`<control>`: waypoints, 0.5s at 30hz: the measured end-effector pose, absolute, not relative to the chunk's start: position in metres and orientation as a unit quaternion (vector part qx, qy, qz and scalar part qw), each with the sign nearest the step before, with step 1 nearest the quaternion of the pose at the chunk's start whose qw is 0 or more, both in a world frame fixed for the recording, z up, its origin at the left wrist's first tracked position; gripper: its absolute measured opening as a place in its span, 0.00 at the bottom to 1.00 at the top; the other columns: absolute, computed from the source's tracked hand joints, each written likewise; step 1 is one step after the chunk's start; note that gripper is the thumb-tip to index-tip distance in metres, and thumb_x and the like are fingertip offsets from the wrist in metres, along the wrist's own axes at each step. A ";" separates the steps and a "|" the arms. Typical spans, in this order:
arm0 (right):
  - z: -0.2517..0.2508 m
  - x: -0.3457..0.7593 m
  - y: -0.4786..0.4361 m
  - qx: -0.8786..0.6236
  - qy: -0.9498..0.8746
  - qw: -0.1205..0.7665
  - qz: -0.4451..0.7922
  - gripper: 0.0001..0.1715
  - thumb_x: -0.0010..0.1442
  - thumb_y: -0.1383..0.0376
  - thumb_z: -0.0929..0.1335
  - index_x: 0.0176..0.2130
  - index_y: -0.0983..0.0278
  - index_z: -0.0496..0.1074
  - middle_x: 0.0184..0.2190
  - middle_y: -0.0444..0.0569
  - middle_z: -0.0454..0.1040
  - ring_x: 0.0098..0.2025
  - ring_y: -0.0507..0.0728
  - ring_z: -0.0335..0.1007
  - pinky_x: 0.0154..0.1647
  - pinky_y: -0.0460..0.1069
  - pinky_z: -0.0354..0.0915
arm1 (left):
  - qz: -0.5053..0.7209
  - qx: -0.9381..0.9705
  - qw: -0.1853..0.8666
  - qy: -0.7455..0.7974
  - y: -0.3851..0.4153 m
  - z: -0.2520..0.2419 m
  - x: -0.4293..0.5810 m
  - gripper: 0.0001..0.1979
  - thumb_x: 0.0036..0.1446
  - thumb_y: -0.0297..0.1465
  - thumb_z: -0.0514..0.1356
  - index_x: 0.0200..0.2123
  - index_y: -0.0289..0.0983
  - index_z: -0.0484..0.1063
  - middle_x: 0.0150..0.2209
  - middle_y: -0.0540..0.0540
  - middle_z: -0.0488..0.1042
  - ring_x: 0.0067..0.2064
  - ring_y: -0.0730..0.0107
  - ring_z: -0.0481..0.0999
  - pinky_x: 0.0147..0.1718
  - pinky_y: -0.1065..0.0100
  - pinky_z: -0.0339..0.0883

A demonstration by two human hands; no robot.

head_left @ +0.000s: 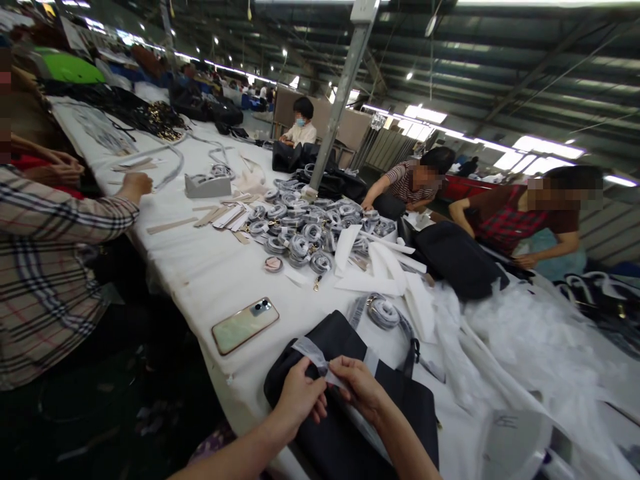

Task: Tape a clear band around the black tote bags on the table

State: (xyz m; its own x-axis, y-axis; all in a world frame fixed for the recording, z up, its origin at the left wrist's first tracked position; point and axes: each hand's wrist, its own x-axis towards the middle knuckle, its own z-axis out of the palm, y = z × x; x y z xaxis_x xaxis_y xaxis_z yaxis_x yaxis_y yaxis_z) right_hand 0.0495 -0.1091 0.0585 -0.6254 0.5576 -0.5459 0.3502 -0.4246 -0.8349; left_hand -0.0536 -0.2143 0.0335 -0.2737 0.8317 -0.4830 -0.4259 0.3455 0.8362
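A black bag [400, 407] lies on the white table right in front of me. Across it runs a translucent plastic strip [309, 348], loose at its upper end. My right hand [361, 387] pinches this strip between thumb and fingers over the middle of the bag. Just left of it, my left hand [303, 393] has its fingers curled at the same strip, thumb close to the right fingertips. Beyond the bag rests a coiled strap [384, 312] wrapped in clear film, with metal fittings.
A phone [245, 325] lies left of the bag. Farther back are a heap of wrapped coiled straps [300, 247], a tape dispenser [207, 185] and white paper strips [380, 267]. Crumpled plastic [530, 340] covers the right side. Co-workers sit around the table; a metal post [343, 100] rises beyond the heap.
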 end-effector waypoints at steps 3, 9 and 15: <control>0.060 0.050 -0.110 -0.419 -0.531 0.080 0.732 0.22 0.45 0.52 0.74 0.27 0.66 0.67 0.18 0.43 0.71 0.13 0.44 0.54 0.13 0.42 0.42 | 0.536 0.174 0.576 0.592 -0.207 0.028 -0.051 0.16 0.55 0.39 0.56 0.41 0.32 0.69 0.16 0.53 0.69 0.15 0.75 0.69 0.12 0.78 0.54; 0.077 0.045 -0.109 -0.384 -0.540 0.113 0.740 0.26 0.43 0.57 0.77 0.40 0.65 0.70 0.17 0.39 0.69 0.18 0.47 0.60 0.20 0.43 0.51 | 0.531 0.179 0.557 0.613 -0.205 0.017 -0.041 0.15 0.53 0.39 0.60 0.35 0.31 0.71 0.13 0.54 0.66 0.12 0.73 0.66 0.10 0.75 0.55; 0.147 0.095 -0.101 -0.351 -0.579 0.255 0.690 0.28 0.51 0.56 0.74 0.49 0.63 0.69 0.26 0.46 0.75 0.26 0.51 0.67 0.28 0.46 0.60 | 0.551 0.171 0.568 0.586 -0.213 0.013 -0.044 0.13 0.47 0.38 0.64 0.27 0.34 0.68 0.13 0.56 0.65 0.10 0.79 0.59 0.09 0.77 0.46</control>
